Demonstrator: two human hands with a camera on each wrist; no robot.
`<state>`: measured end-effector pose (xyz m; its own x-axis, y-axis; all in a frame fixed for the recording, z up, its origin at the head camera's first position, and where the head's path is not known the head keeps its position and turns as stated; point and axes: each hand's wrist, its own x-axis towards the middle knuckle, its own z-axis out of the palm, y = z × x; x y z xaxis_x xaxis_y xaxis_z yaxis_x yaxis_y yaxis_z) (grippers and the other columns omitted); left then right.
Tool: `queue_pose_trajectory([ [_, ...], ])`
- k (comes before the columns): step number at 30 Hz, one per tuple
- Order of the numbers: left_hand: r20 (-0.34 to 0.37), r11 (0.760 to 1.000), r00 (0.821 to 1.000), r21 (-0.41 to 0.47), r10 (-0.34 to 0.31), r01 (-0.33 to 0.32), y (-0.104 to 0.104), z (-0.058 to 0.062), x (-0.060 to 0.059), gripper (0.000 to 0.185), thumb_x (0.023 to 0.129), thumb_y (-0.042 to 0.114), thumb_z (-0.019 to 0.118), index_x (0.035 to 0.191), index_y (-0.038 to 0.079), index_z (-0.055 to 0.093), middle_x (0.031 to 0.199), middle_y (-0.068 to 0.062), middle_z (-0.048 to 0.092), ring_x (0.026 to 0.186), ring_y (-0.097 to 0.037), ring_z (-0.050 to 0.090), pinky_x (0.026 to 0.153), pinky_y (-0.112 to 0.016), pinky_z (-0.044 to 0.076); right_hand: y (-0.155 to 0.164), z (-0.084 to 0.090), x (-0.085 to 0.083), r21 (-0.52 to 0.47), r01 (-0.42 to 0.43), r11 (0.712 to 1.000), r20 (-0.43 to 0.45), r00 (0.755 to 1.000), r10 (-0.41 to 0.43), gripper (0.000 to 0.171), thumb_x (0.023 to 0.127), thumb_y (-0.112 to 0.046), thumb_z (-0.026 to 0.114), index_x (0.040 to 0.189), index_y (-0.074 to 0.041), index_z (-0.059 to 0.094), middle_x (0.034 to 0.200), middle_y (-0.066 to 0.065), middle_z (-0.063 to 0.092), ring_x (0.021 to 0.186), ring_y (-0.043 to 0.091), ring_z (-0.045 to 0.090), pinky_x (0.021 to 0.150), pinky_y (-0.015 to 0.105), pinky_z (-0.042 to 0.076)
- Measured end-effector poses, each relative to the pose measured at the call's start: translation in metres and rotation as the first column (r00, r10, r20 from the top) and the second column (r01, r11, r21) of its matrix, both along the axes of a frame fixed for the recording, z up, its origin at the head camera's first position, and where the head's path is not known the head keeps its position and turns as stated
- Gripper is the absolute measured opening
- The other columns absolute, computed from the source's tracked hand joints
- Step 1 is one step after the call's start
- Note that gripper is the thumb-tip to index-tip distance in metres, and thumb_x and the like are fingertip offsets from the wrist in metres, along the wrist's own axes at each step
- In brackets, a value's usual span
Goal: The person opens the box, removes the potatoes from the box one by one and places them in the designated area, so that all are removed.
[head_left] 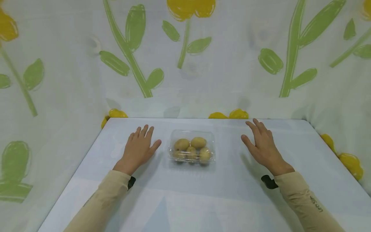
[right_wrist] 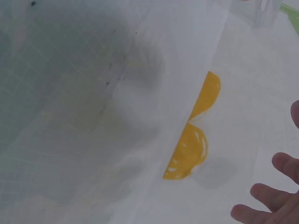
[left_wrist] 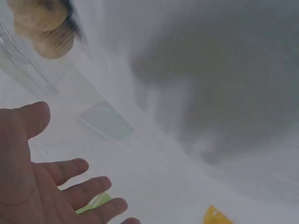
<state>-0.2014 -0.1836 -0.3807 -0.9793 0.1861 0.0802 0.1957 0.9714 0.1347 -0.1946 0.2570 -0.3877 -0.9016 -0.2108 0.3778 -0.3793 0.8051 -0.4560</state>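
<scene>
Left hand (head_left: pixel 138 150) and right hand (head_left: pixel 263 145) rest flat, fingers spread and holding nothing, flanking a clear box (head_left: pixel 192 150) of what look like potatoes, centre frame on the counter (head_left: pixel 203 193).

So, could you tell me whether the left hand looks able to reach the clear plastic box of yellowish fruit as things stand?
Probably yes: the left hand lies open on the white table just beside the clear plastic box, with nothing between them.

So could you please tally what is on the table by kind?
Clear box: 1
Fruits inside it: 5 visible
Hands, left hand and right hand: 2
Total: 8
</scene>
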Motion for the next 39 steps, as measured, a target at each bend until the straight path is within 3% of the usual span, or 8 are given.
queue_pose_trajectory([
  [4, -0.030, 0.998, 0.998, 0.022, -0.056, 0.057, -0.001, -0.003, 0.004, 0.068, 0.105, 0.045, 0.050, 0.156, 0.002, 0.037, 0.159, -0.023, 0.035, 0.146, -0.046, 0.028, 0.117, -0.060, 0.023, -0.001, -0.001, 0.001, -0.003, -0.003, 1.000, -0.005, 1.000, 0.003, 0.059, 0.106, -0.034, 0.053, 0.152, 0.000, 0.038, 0.159, 0.032, 0.025, 0.143, 0.058, 0.020, 0.109, 0.074, 0.014],
  [8, -0.131, 0.984, 0.979, 0.067, -0.153, 0.163, -0.001, -0.006, 0.008, 0.058, 0.103, 0.038, 0.057, 0.150, 0.004, 0.048, 0.152, -0.020, 0.047, 0.139, -0.042, 0.042, 0.113, -0.059, 0.032, -0.002, -0.001, 0.005, -0.010, -0.018, 1.000, 0.001, 1.000, 0.018, 0.059, 0.106, -0.033, 0.055, 0.152, 0.000, 0.037, 0.159, 0.032, 0.026, 0.145, 0.055, 0.020, 0.110, 0.072, 0.014],
  [12, -0.208, 0.949, 0.942, 0.120, -0.263, 0.292, 0.002, -0.006, 0.011, 0.054, 0.103, 0.038, 0.059, 0.145, 0.006, 0.054, 0.149, -0.016, 0.052, 0.135, -0.038, 0.049, 0.109, -0.057, 0.038, -0.005, 0.000, 0.009, -0.022, -0.042, 0.999, -0.006, 0.999, 0.042, 0.061, 0.105, -0.032, 0.058, 0.153, -0.002, 0.037, 0.160, 0.029, 0.027, 0.146, 0.052, 0.020, 0.112, 0.070, 0.017],
  [16, -0.218, 0.898, 0.893, 0.115, -0.393, 0.424, 0.009, -0.004, 0.013, 0.059, 0.102, 0.046, 0.057, 0.148, 0.009, 0.052, 0.153, -0.010, 0.048, 0.139, -0.034, 0.046, 0.111, -0.053, 0.037, -0.012, 0.005, 0.013, -0.029, -0.066, 0.997, 0.000, 0.998, 0.066, 0.062, 0.104, -0.032, 0.060, 0.155, -0.007, 0.037, 0.163, 0.021, 0.027, 0.147, 0.046, 0.022, 0.112, 0.067, 0.022],
  [19, -0.218, 0.872, 0.864, 0.088, -0.455, 0.481, 0.014, -0.002, 0.013, 0.064, 0.100, 0.051, 0.057, 0.149, 0.010, 0.051, 0.156, -0.007, 0.045, 0.141, -0.032, 0.043, 0.114, -0.050, 0.034, -0.020, 0.010, 0.015, -0.022, -0.100, 0.995, 0.012, 0.995, 0.100, 0.062, 0.103, -0.033, 0.061, 0.156, -0.011, 0.037, 0.164, 0.015, 0.027, 0.149, 0.041, 0.023, 0.112, 0.066, 0.025],
  [22, -0.219, 0.859, 0.848, 0.068, -0.483, 0.507, 0.016, -0.001, 0.014, 0.067, 0.099, 0.053, 0.059, 0.149, 0.010, 0.050, 0.156, -0.007, 0.044, 0.141, -0.031, 0.043, 0.114, -0.049, 0.034, -0.028, 0.013, 0.016, -0.001, -0.145, 0.989, 0.021, 0.989, 0.145, 0.063, 0.103, -0.034, 0.061, 0.157, -0.013, 0.036, 0.165, 0.011, 0.027, 0.151, 0.036, 0.022, 0.113, 0.065, 0.027],
  [30, -0.207, 0.851, 0.834, 0.013, -0.511, 0.525, 0.014, -0.004, 0.014, 0.067, 0.099, 0.053, 0.058, 0.150, 0.010, 0.050, 0.156, -0.009, 0.045, 0.141, -0.031, 0.044, 0.114, -0.050, 0.034, -0.050, 0.005, 0.022, 0.078, -0.272, 0.959, 0.011, 0.962, 0.272, 0.067, 0.101, -0.034, 0.065, 0.157, -0.014, 0.036, 0.164, 0.009, 0.029, 0.151, 0.031, 0.026, 0.118, 0.058, 0.022],
  [39, -0.237, 0.842, 0.814, -0.033, -0.530, 0.538, 0.012, -0.006, 0.015, 0.065, 0.096, 0.047, 0.064, 0.147, 0.008, 0.053, 0.152, -0.009, 0.050, 0.136, -0.031, 0.050, 0.109, -0.049, 0.040, -0.076, 0.003, 0.026, 0.139, -0.393, 0.909, 0.075, 0.919, 0.386, 0.070, 0.099, -0.039, 0.066, 0.157, -0.011, 0.037, 0.164, 0.007, 0.030, 0.153, 0.028, 0.023, 0.120, 0.058, 0.016],
])
